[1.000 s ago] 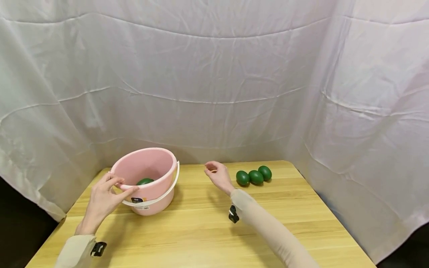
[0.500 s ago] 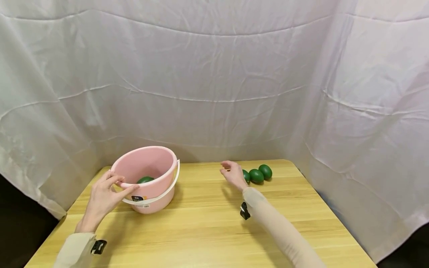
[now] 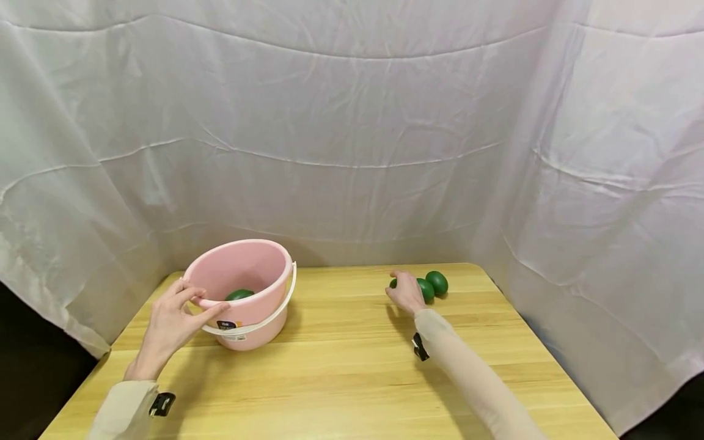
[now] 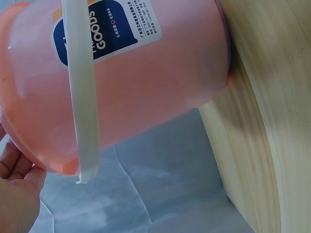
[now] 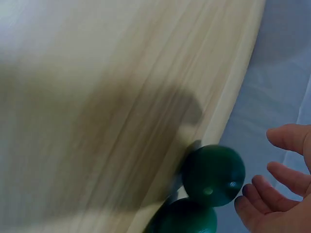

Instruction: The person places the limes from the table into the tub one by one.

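On the left of the table stands a pink bucket (image 3: 250, 315) with a white handle (image 3: 258, 327) hanging down its front. My left hand (image 3: 165, 324) grips its near left rim; the left wrist view shows those fingers (image 4: 17, 162) at the rim. Inside the bucket lies a smooth dark green oval fruit (image 3: 239, 294). My right hand (image 3: 407, 294) is over the leftmost of three similar fruits, partly hiding it. In the right wrist view, the right hand's fingers are spread apart beside a green fruit (image 5: 214, 174), with a second one (image 5: 187, 218) next to it.
The fruits sit in a row near the back right of the wooden table (image 3: 330, 379), the rightmost fruit (image 3: 437, 282) closest to the back edge. A pale cloth curtain (image 3: 352, 140) hangs behind and along both sides.
My right hand has moved rightward from the middle of the table to the leftmost fruit in the row. The left hand and the bucket have stayed in place.
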The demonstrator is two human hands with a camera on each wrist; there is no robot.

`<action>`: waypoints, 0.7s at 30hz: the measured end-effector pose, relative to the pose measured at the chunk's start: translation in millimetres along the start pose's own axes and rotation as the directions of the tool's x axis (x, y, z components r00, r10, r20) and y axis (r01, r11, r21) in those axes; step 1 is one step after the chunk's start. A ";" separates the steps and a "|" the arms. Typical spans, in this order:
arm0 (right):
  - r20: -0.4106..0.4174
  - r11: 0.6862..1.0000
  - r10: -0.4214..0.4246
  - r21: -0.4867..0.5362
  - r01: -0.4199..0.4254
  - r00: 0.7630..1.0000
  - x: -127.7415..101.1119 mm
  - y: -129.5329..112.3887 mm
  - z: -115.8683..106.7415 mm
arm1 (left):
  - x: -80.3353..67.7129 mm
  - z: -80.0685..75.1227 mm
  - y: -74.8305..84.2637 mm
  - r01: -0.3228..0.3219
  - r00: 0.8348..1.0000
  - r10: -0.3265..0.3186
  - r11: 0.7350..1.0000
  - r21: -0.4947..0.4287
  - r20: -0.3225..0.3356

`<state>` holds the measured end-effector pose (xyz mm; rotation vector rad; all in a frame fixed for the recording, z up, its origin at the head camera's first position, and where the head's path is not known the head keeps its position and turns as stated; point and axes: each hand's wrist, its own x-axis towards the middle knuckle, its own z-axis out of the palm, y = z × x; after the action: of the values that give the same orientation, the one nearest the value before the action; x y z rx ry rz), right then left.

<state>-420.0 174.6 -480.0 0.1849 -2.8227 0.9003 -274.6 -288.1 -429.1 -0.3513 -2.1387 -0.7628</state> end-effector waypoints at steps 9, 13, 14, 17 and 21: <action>-0.008 0.996 0.071 -0.045 -0.071 0.997 1.1 8.8 -4.5 | 1.6 1.1 0.8 -0.008 1.000 0.008 1.000 -0.008 -0.008; 0.011 0.993 0.093 -0.070 -0.092 0.996 -0.7 11.4 -2.8 | 1.3 0.9 0.9 -0.015 1.000 0.015 1.000 -0.009 -0.010; 0.016 0.993 0.093 -0.069 -0.092 0.996 -1.3 11.8 -1.9 | 1.1 0.7 1.0 -0.016 1.000 0.016 1.000 -0.012 -0.010; 0.029 0.996 0.078 -0.052 -0.077 0.996 -3.2 12.4 0.9 | 0.6 0.7 1.1 -0.018 1.000 0.018 1.000 -0.013 -0.015; 0.053 0.998 0.061 -0.026 -0.060 0.997 -4.5 12.5 4.4 | 0.6 1.5 1.6 -0.025 0.999 0.025 1.000 -0.011 -0.021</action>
<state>-418.3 182.4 -491.4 0.1227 -2.9016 0.8863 -275.2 -285.9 -428.7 -0.3743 -2.1072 -0.7616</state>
